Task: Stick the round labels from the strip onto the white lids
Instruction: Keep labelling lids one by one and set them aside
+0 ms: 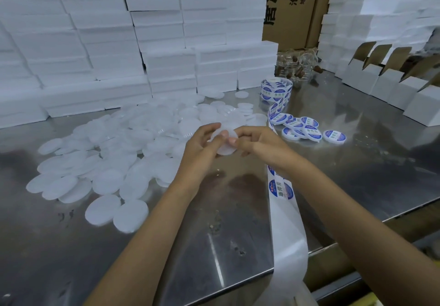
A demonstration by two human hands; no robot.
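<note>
Both hands meet above the middle of the steel table, holding one plain white lid [225, 147] between them. My left hand [202, 146] grips its left edge, thumb on the top face. My right hand [258, 142] pinches its right edge with curled fingers. A heap of bare white lids [114, 163] spreads to the left. The label strip [281, 191], with round blue and white labels, runs from under my right wrist down over the table's front edge. Its roll [276, 90] stands at the back. Several labelled lids [302, 128] lie to the right.
White foam boxes [95, 51] are stacked along the back and left. Brown cartons [292, 3] stand behind them. Open white cardboard boxes [392, 84] line the right side. Clear jars [297, 67] sit behind the roll. The steel table [357, 163] ends near my forearms.
</note>
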